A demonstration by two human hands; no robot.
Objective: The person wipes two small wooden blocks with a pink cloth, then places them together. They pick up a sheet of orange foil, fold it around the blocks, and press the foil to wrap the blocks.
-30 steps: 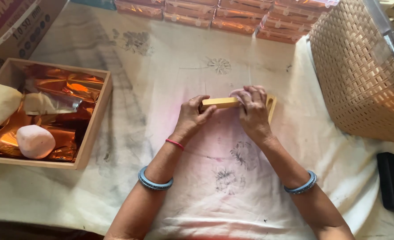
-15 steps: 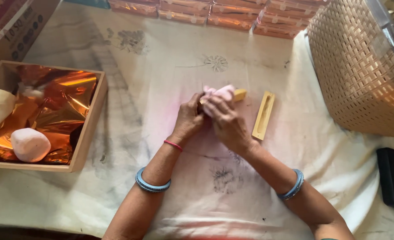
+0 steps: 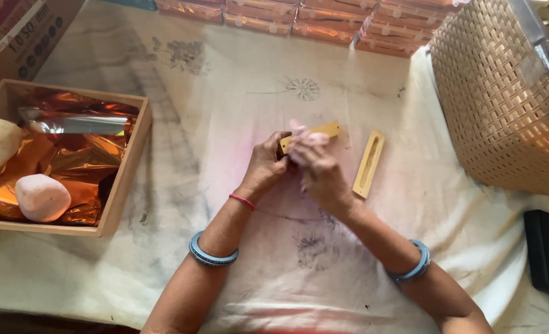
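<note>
— Since a moment ago, what moved?

— Hardly anything: both my hands stay together over the cloth (image 3: 237, 93), and the pink lump (image 3: 304, 141) now sits atop the mould (image 3: 310, 135).

— Your grip?

— My left hand (image 3: 266, 168) clamps the mould's near end; my right hand (image 3: 319, 170) presses the lump onto it.

— And nearby?

— Its other half (image 3: 368, 163) lies just right; a tray (image 3: 125, 185) with foil (image 3: 70, 154) and a pale ball (image 3: 42, 197) sits far left.

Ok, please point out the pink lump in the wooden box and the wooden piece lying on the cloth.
pink lump (image 3: 42, 197), head view, middle of its top.
wooden piece (image 3: 368, 163), head view, its long groove.
</note>
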